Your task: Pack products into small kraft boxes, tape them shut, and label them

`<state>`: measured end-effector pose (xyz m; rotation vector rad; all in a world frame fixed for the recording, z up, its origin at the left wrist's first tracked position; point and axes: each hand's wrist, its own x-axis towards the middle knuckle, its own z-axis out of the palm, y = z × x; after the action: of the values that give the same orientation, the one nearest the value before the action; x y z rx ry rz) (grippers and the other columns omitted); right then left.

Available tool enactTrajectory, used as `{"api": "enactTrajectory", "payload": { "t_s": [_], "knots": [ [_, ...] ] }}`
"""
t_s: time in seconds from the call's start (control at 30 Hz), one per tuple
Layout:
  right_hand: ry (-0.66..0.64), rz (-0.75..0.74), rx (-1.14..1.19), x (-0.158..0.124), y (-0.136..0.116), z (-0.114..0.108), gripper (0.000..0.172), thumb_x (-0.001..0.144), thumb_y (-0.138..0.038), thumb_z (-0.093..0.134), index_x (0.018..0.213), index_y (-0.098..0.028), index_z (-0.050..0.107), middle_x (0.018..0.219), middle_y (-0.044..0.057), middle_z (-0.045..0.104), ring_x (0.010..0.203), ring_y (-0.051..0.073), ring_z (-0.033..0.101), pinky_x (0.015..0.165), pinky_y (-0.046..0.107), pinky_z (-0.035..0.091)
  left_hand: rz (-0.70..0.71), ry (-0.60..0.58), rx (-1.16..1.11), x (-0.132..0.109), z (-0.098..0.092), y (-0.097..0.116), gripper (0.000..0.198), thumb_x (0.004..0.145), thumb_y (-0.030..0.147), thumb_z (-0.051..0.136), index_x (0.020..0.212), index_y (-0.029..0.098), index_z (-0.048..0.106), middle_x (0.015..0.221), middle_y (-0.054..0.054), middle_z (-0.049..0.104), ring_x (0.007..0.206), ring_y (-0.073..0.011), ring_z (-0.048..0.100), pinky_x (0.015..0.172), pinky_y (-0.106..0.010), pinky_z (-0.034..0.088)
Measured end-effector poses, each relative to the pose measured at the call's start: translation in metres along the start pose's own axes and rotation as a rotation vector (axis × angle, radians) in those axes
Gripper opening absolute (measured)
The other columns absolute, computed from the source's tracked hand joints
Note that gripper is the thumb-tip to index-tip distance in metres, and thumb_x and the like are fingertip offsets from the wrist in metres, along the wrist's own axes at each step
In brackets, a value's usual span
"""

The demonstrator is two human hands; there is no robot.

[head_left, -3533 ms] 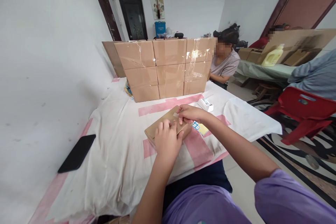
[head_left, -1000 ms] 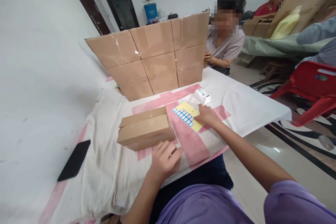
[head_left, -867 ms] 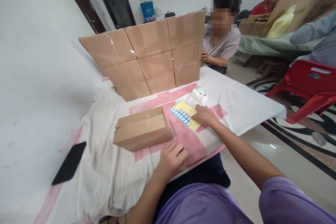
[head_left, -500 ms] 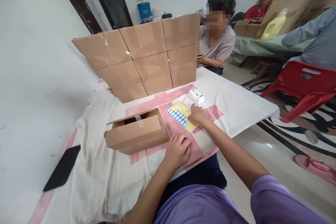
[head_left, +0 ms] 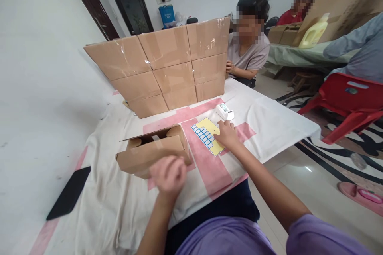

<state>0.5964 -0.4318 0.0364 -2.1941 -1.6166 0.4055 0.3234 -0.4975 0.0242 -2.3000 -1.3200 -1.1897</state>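
Note:
My left hand (head_left: 169,175) is raised in front of the low cardboard box (head_left: 155,154), its curled fingers smeared by motion. From this view I cannot tell whether it touches the box. The box's top flap stands partly up over a dark inside. My right hand (head_left: 228,134) rests at the right edge of a yellow card (head_left: 207,124), thumb and fingers apart. Rows of white, blue-edged rectangles cover part of this flat card. Just beyond my right fingers stands a small white device (head_left: 224,111) with a sloped top.
A tall cardboard partition (head_left: 173,67) stands across the table, with a seated person (head_left: 249,51) behind its right end. A black flat object (head_left: 70,191) lies at the left. Beyond the table's right edge is a red plastic chair (head_left: 353,95). Pink patches mark the white tablecloth (head_left: 278,123).
My left hand has lifted from the cloth and moved left, in front of the box. The box has turned slightly. My right hand's fingers have spread at the card's edge.

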Motion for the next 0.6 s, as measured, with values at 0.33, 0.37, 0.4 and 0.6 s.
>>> {"api": "enactTrajectory", "payload": {
  "t_s": [0.33,0.37,0.4,0.6],
  "knots": [
    [0.011,-0.854,0.698,-0.004,-0.100,0.000,0.040,0.096,-0.023,0.056,0.136,-0.024,0.060,0.140,0.009,0.062,0.134,0.023,0.052,0.115,0.044,0.036,-0.132,-0.231,0.079,0.090,-0.061,-0.063,0.028,0.093,0.048,0.054,0.101,0.030,0.074,0.114,-0.006,0.067,0.108,-0.0284,0.059,0.093,-0.047,0.038],
    [0.005,-0.884,0.714,-0.003,-0.107,0.004,0.038,0.095,-0.019,0.055,0.132,-0.023,0.063,0.135,0.009,0.065,0.129,0.022,0.056,0.113,0.042,0.039,-0.132,-0.256,0.059,0.092,-0.060,-0.065,0.028,0.093,0.049,0.053,0.097,0.031,0.074,0.113,-0.005,0.067,0.108,-0.0278,0.060,0.092,-0.046,0.037],
    [-0.003,-0.898,0.725,-0.002,-0.112,0.007,0.035,0.094,-0.014,0.054,0.127,-0.021,0.066,0.128,0.009,0.069,0.123,0.021,0.060,0.109,0.039,0.043,-0.137,-0.278,0.031,0.093,-0.057,-0.068,0.029,0.092,0.050,0.052,0.093,0.031,0.075,0.113,-0.005,0.068,0.108,-0.0274,0.060,0.092,-0.045,0.038],
    [0.048,-0.896,0.801,-0.002,-0.113,0.024,0.031,0.089,-0.003,0.053,0.101,-0.022,0.075,0.103,0.005,0.076,0.102,0.018,0.068,0.095,0.031,0.051,-0.272,-0.396,-0.209,0.101,-0.044,-0.090,0.041,0.087,0.064,0.051,0.086,0.030,0.073,0.109,-0.002,0.069,0.097,-0.0249,0.066,0.078,-0.035,0.048]
  ]
}}
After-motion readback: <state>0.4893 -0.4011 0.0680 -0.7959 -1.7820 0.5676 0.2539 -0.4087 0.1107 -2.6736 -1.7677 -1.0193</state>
